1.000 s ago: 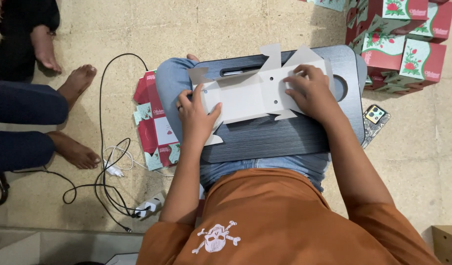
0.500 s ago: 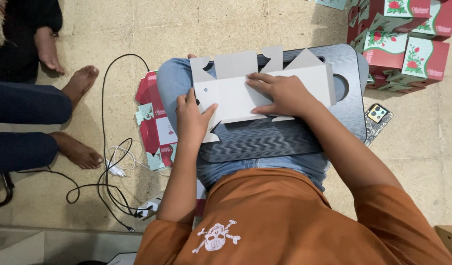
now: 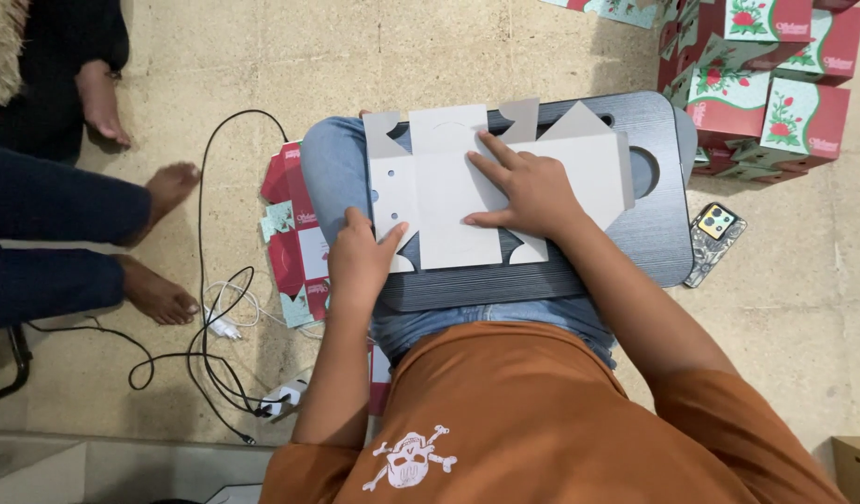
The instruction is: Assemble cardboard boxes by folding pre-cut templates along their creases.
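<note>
A flat grey cardboard box blank (image 3: 439, 149), with flaps and cut-outs, lies unprinted side up on a black lap tray (image 3: 654, 233) across my knees. My left hand (image 3: 360, 261) grips the blank's lower left edge, thumb on top. My right hand (image 3: 532, 191) presses flat on the middle of the blank, fingers spread and pointing left. I wear blue jeans and an orange shirt.
Finished red and green flowered boxes (image 3: 775, 75) are stacked at the upper right. A phone (image 3: 714, 243) lies on the floor beside the tray. Flat printed blanks (image 3: 294, 233) lie by my left knee, next to black and white cables (image 3: 215, 317). Another person's bare feet (image 3: 159, 196) are at the left.
The blank has been opened out flatter and wider on the tray. My right hand slid from its right end to its middle. My left hand stayed at the lower left edge.
</note>
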